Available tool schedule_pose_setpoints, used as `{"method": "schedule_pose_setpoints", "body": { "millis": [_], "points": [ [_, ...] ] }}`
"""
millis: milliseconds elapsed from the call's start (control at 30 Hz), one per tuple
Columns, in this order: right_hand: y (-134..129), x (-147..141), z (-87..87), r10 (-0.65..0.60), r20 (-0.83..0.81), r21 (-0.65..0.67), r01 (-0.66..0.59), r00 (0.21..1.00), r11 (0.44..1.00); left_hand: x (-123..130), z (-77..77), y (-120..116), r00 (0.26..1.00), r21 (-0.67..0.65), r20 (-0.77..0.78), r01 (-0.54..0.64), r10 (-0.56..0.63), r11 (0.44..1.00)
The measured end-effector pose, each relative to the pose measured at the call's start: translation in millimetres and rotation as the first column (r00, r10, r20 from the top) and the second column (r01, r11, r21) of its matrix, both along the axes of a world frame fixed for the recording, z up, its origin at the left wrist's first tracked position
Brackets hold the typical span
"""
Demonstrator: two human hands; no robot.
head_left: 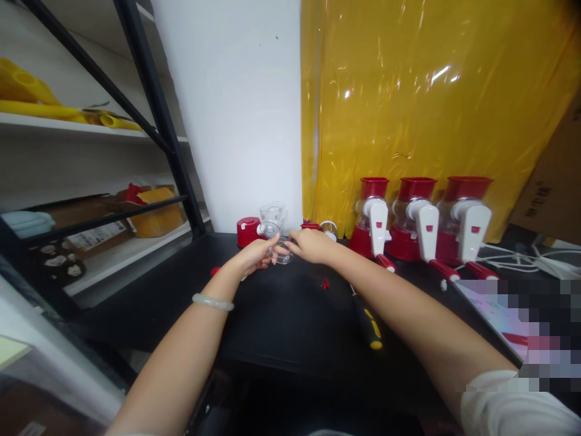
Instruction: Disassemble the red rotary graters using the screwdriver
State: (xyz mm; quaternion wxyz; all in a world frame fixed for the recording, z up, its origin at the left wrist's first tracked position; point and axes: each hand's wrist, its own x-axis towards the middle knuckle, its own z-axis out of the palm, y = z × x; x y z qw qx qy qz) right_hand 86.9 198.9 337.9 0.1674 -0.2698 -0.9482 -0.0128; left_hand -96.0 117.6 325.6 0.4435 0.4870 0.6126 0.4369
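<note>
My left hand (255, 255) grips a round, clear plastic part (282, 257) from its left side, low over the black table. On the other side, my right hand (314, 244) has its fingers bent and pinched at the rim of that same part. Just behind stands a clear plastic housing (271, 213), beside a red base (247, 232). Past my right hand, a grater drum (328, 229) is partly hidden. A small red object (214, 271) shows beside my left forearm. Small red pieces (325, 283) lie to the right of the held part.
Three red-and-white rotary graters (374, 224) with crank handles stand at the back right. A screwdriver (373, 330) with a black and yellow handle lies near my right forearm. White cables (508, 257) and a screen (492, 309) are farther right. Shelves (136, 254) rise at left.
</note>
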Motion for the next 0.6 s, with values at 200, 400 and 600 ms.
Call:
{"method": "schedule_pose_setpoints", "body": {
  "millis": [200, 400, 600],
  "points": [
    [10.2, -8.2, -11.0, -0.012, -0.002, -0.161, 0.012, 1.000, 0.987, -11.8, 1.4, 3.6, 0.862, 0.252, -0.433, -0.166, 0.264, 0.953],
    [16.7, -10.2, -22.9, -0.112, 0.128, -0.205, 0.136, 0.986, 0.969, -32.4, 3.2, 0.1, 0.403, 0.401, -0.775, -0.283, 0.487, 0.871],
    [5.5, -15.3, -24.3, -0.130, 0.269, -0.154, 0.176, 0.954, 0.972, -40.7, -7.7, -0.7, 0.336, 0.102, -0.919, -0.300, 0.205, 0.949]
  ]
}}
